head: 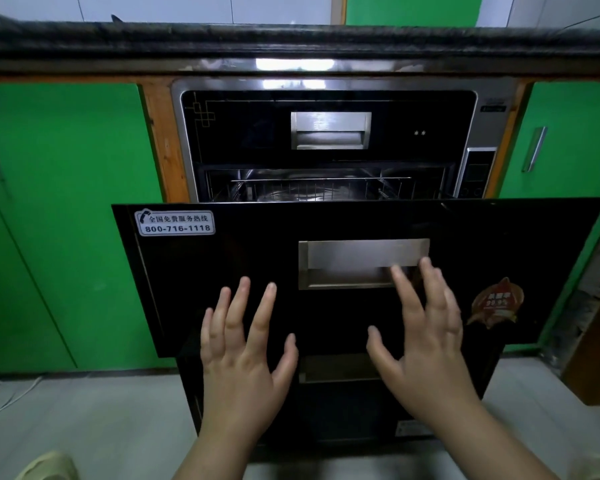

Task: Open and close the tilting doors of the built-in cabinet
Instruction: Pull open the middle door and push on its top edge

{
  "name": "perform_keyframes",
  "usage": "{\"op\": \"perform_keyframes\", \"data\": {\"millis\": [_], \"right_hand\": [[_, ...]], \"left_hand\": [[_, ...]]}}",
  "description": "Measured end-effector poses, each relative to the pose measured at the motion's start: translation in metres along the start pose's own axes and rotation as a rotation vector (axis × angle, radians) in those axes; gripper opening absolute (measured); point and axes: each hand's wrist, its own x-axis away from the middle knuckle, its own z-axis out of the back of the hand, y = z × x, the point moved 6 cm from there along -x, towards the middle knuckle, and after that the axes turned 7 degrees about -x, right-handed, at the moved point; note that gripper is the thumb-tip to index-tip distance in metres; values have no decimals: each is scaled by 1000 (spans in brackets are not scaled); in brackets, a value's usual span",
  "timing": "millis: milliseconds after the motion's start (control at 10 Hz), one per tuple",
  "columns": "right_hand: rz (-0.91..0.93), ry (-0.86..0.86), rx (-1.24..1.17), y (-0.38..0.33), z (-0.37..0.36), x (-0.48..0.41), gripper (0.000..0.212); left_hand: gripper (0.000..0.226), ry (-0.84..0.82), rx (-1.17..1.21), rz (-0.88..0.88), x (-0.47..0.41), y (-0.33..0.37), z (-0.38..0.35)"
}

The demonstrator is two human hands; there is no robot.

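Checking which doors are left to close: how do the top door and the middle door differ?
The top door sits shut and flush; the middle door is out, exposing a wire rack. The middle door carries a phone sticker; the top door bears a gold line pattern. Both are black glass with recessed metal handles.

Grey floor (pixel 84 427) — white cable (pixel 11 398) lying at left.
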Motion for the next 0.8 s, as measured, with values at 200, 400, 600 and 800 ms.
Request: {"op": "perform_keyframes", "data": {"millis": [200,400,600,800], "right_hand": [[-4,-45,69,8,-7,13,93],[-19,-141,127,9,-2,14,97],[10,-183,145,7,4,11,93],[42,-125,68,-4,36,-8,60]], "left_hand": [[78,-92,-25,18,17,-3,-10],[88,-137,-94,-9,18,-3,-11],[83,-158,-138,-65,12,-6,-2],[53,-145,-57,-170,-23,-16,35]]}}
